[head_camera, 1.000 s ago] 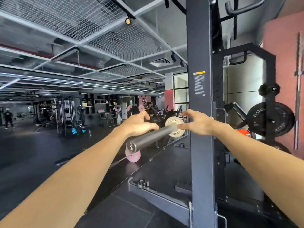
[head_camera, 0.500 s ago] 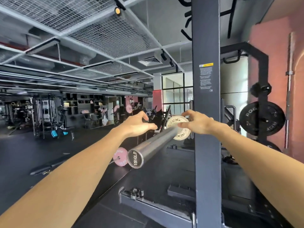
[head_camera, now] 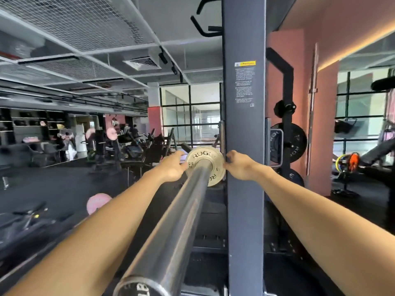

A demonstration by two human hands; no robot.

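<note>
At a gym's squat rack, a pink plate lay on the dark floor at far left, well apart from the lifter. The person's left hand reached forward and gripped the left rim of a small pale plate, thumb on its near face and fingers curled round the edge. That plate sat upright at the far, inner end of the barbell sleeve, the steel sleeve running through its hole and back toward the camera between both forearms. The right hand pinched the plate's right rim, fingers bent round its edge, though the tips could not be made out. Just beside that hand stood the dark rack upright, bearing a printed warning label higher up. Beyond the post, a black plate hung on a storage peg, near a pink wall at right.
</note>
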